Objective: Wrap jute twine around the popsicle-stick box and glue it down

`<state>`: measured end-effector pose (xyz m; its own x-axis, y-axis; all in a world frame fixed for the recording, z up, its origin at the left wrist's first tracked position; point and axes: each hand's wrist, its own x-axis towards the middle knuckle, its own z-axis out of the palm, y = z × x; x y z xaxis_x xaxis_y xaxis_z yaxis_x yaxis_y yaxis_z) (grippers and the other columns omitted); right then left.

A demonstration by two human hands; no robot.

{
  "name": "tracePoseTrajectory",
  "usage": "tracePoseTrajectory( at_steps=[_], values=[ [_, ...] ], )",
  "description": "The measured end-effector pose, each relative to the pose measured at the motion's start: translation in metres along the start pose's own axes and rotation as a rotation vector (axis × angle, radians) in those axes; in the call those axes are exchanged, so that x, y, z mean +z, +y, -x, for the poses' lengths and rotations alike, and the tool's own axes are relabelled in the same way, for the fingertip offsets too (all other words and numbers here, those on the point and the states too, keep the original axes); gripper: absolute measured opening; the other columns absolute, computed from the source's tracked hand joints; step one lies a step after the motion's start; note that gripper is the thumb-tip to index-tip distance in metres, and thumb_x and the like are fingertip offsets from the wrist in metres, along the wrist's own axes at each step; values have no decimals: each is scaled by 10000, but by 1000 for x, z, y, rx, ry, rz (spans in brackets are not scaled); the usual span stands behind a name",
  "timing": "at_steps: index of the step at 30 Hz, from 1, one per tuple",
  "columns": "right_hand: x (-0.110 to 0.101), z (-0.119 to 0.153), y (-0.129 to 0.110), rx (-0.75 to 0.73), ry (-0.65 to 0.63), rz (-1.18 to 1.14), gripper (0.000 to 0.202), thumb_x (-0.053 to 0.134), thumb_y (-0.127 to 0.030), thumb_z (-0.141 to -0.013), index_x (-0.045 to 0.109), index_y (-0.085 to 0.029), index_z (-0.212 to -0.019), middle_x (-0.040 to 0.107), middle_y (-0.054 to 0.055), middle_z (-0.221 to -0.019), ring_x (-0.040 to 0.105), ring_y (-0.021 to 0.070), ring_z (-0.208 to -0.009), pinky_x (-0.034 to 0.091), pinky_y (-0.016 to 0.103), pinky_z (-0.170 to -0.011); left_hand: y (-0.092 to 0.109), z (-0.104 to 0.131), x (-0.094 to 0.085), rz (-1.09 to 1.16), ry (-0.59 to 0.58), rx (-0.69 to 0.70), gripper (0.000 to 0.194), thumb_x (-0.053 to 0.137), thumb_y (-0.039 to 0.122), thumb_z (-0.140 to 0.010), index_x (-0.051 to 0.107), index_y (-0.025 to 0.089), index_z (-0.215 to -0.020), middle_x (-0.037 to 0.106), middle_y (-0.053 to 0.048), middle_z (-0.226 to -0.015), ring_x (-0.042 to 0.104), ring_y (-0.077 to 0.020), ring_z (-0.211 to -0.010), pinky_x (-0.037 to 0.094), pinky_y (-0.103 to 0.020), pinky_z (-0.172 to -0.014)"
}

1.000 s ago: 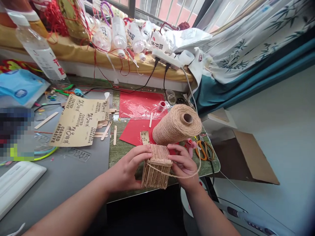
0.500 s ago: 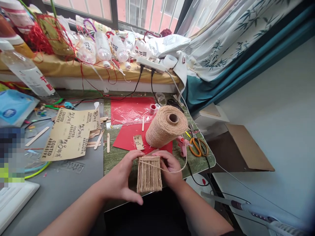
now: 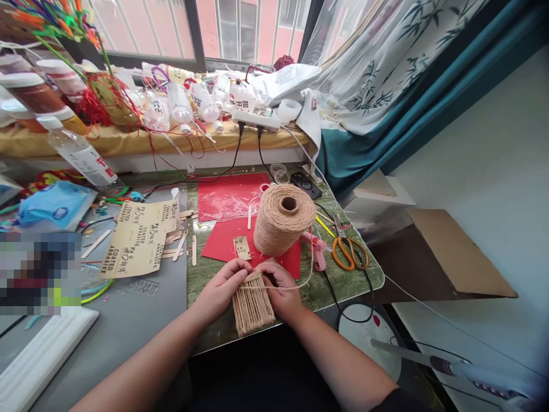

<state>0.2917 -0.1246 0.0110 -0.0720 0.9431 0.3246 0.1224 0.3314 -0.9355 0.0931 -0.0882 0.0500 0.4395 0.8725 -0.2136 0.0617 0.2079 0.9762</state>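
Head view: at the lower centre of the frame, a twine-wrapped box (image 3: pixel 254 309) sits between both hands. The left hand (image 3: pixel 223 290), its thumb spread free half a second ago, now pinches the upper left corner, probably steadying the loose strand (image 3: pixel 305 281) there. The right hand (image 3: pixel 283 290) grips the upper right side, fingers curled. Above stands the twine spool (image 3: pixel 281 229).

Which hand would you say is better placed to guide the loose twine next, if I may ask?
Probably the right hand: the loose twine curves past it toward the spool, while the left hand holds the upper left corner of the wrapped block.
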Motion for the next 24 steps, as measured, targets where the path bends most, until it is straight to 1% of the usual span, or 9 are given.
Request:
tracePoseTrajectory(
  at_steps=[3,4,7,9,12,15,18,20,24],
  values=[
    [-2,1,1,-16,-22,14,196,571,-328,-1038,695,-255,-1171,733,80,-1111,684,236,-1057,541,426,-992,17,0,-5,-144,-76,16,223,601,422,-994,677,225,-1066,689,-34,-1035,643,-204,-993,514,-354,-935],
    [-2,1,2,-18,-33,17,200,564,-328,-1040,692,-257,-1176,731,80,-1117,681,238,-1064,540,427,-993,24,0,-6,-203,-85,28,229,605,424,-993,693,226,-1067,703,-39,-1037,652,-210,-993,517,-362,-937],
    [-4,2,4,-30,-41,12,214,554,-322,-1041,683,-255,-1199,725,86,-1140,670,244,-1083,536,433,-995,40,1,0,-382,-28,94,224,633,424,-977,726,226,-1024,739,-46,-1006,678,-215,-954,532,-369,-901],
    [-4,3,5,-43,-33,11,214,559,-314,-1037,674,-250,-1206,719,90,-1148,664,245,-1085,532,435,-994,45,2,6,-496,25,132,209,648,417,-966,732,226,-959,744,-40,-949,683,-208,-897,535,-358,-851],
    [-5,3,5,-61,-29,12,197,546,-290,-1039,665,-245,-1189,710,87,-1119,660,238,-1057,532,426,-977,46,5,13,-657,71,160,197,639,394,-971,725,227,-913,734,-32,-896,675,-199,-845,525,-346,-805],
    [-6,4,5,-63,-32,8,212,541,-277,-1038,659,-240,-1210,700,91,-1118,659,237,-1060,531,419,-971,44,8,19,-746,111,167,171,620,364,-980,695,226,-912,719,-32,-890,665,-201,-838,519,-340,-783],
    [-7,4,6,-58,-86,5,311,597,-328,-1009,640,-238,-1303,692,110,-1197,652,260,-1120,530,433,-992,41,9,23,-750,118,166,158,592,350,-992,661,228,-920,708,-38,-914,666,-211,-868,521,-334,-772],
    [-7,4,7,-68,-122,1,362,627,-363,-992,639,-234,-1331,690,118,-1224,646,272,-1136,529,442,-1000,39,9,25,-752,110,173,156,579,347,-997,650,229,-925,702,-41,-925,665,-218,-886,520,-334,-776],
    [-8,2,6,-71,-117,-9,323,607,-363,-1010,664,-233,-1299,699,113,-1201,650,264,-1113,529,436,-992,38,11,25,-763,111,186,184,541,358,-1017,617,224,-916,680,-40,-896,648,-217,-856,510,-344,-777]
  ],
)
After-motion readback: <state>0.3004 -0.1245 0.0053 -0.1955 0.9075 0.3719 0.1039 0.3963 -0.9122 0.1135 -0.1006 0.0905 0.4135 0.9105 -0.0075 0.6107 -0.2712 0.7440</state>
